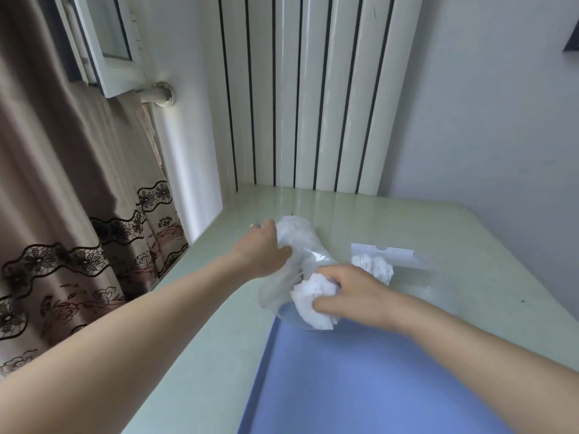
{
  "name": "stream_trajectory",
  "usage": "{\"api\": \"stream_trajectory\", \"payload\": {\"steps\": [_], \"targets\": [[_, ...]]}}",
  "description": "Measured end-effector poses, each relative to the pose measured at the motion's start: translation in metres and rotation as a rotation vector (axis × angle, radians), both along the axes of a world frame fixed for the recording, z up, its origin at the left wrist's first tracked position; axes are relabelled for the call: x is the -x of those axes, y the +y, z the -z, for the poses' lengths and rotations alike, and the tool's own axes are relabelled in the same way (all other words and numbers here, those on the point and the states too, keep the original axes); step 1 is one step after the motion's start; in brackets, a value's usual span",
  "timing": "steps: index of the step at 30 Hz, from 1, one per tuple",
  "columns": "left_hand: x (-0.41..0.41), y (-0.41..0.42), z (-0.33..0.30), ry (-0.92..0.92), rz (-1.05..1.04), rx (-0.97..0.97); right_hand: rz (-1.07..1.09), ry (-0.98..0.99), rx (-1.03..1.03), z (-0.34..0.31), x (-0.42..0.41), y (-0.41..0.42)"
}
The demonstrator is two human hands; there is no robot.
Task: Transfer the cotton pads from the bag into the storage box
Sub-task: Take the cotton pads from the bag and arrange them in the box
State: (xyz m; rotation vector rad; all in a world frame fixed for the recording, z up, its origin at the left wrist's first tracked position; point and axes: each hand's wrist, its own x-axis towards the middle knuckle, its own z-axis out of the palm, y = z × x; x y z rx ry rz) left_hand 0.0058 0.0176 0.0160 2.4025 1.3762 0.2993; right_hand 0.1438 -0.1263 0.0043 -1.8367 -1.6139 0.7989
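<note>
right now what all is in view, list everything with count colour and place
plastic bag: one, clear, lying on the table centre, partly filled with white pads
cotton pads in hand: a bunch, white, at the bag mouth
storage box: one, clear with a white lid part, right of the bag, some white pads inside
table: one, pale green, against the wall
mat: one, blue, near edge of the table
radiator: one, white, behind the table
curtain: one, brown with dark lace trim, left
window frame: one, white, upper left
left hand: one, grip on the bag's far end
right hand: one, grip on the bunch of pads
</note>
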Motion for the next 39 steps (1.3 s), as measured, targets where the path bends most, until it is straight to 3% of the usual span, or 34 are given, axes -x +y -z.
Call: {"api": "stream_trajectory", "payload": {"steps": [3, 5, 9, 13, 15, 18, 20, 26, 31, 39], "targets": [[-0.015, -0.017, -0.025, -0.254, 0.097, -0.079, 0.090, 0.525, 0.045, -0.022, -0.025, -0.013], [-0.028, -0.033, -0.039, -0.388, 0.149, 0.017, 0.195, 0.776, 0.006, -0.028, -0.040, -0.015], [-0.048, -0.057, -0.043, -0.467, 0.235, 0.462, 0.371, 0.969, -0.066, -0.026, -0.057, -0.022], [-0.060, -0.060, -0.030, -0.477, 0.257, 0.420, 0.447, 1.100, -0.104, -0.026, -0.061, -0.029], [-0.065, -0.058, -0.026, -0.448, 0.237, 0.336, 0.458, 1.138, -0.110, -0.027, -0.063, -0.032], [-0.069, -0.057, -0.023, -0.318, 0.232, 0.018, 0.451, 1.177, -0.094, -0.029, -0.065, -0.034], [-0.071, -0.060, -0.025, -0.339, 0.297, -0.097, 0.441, 1.184, -0.091, -0.029, -0.065, -0.033], [-0.078, -0.069, -0.026, -0.408, 0.328, 0.005, 0.401, 1.138, -0.109, -0.029, -0.065, -0.036], [-0.078, -0.070, -0.021, -0.377, 0.339, -0.102, 0.392, 1.151, -0.095, -0.029, -0.064, -0.036], [-0.081, -0.074, -0.023, -0.362, 0.343, -0.102, 0.435, 1.121, -0.152, -0.026, -0.065, -0.033]]}}
